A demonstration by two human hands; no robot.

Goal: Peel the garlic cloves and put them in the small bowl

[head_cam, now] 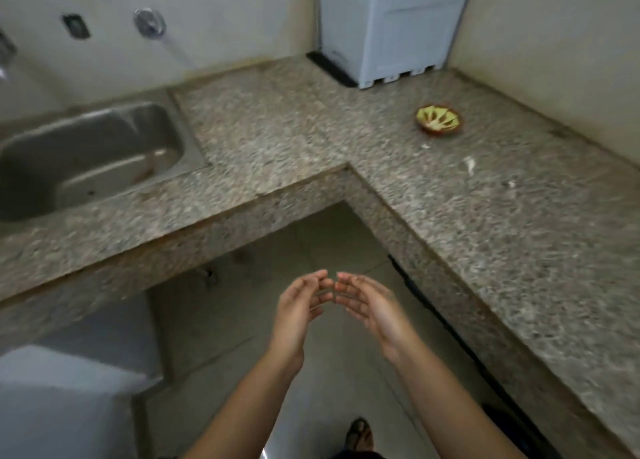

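While left hand faces right hand, bowl beyond

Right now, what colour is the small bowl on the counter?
The small bowl is yellow-green inside, brown outside; head view.

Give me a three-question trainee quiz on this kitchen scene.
1. True or false: the small bowl sits on the counter.
2. Seen from the camera, the sink lies to which side of the small bowl? A) left B) right C) directly in front
3. Fill in: the left hand and right hand are held over the ____, not the counter.

Key: 1 true; 2 A; 3 floor.
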